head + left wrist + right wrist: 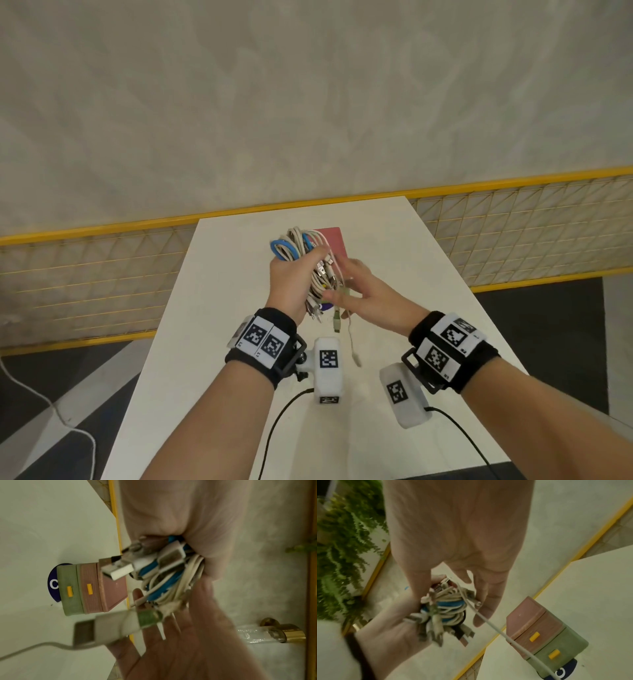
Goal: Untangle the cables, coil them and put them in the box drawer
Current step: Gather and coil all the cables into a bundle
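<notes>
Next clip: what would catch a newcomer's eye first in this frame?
First, the tangled bundle of white and blue cables, held in the air above the white table in the left hand's grip, plugs dangling and one white lead hanging down. The right hand reaches in beside it with fingers spread. Behind, at the table's far end, stands the small pink-and-green drawer box with yellow handles, both drawers shut.

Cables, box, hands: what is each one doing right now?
Cable bundle: tangled, held above the table, plugs hanging down.
Loose white cable: trailing from the bundle past the box.
Box: on the table, both drawers closed.
Left hand: grips the bundle.
Right hand: fingers straight, touching the bundle.
</notes>
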Action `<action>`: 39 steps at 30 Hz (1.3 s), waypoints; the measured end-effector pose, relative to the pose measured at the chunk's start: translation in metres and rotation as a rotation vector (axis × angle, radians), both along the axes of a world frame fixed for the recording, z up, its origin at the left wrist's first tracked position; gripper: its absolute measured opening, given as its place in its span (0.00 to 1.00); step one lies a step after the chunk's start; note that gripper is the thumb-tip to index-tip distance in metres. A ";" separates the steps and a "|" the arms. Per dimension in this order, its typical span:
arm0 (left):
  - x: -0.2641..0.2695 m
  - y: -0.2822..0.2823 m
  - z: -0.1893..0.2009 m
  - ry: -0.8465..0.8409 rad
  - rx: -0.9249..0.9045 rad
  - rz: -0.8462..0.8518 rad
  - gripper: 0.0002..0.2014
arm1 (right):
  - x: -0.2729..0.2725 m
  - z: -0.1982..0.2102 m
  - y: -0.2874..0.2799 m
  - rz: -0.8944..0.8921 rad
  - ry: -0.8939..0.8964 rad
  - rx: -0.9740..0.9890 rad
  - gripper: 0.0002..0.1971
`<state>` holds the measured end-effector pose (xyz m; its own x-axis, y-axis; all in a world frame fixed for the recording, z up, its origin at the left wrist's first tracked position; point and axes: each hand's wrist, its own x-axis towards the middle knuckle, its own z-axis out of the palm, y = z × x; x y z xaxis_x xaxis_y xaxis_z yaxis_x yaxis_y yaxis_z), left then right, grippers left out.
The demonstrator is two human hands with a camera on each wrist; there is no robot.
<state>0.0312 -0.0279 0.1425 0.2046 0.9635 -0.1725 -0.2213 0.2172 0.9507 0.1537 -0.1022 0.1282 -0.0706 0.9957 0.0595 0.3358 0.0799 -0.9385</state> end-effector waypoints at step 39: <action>0.003 -0.008 -0.024 0.095 0.011 -0.140 0.19 | -0.006 -0.037 0.009 -0.287 -0.210 0.134 0.45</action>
<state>0.0343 -0.0356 0.1188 0.3199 0.9289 -0.1868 -0.0987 0.2288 0.9685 0.1477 -0.0933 0.0914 0.1854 0.9613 0.2039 0.5459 0.0718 -0.8348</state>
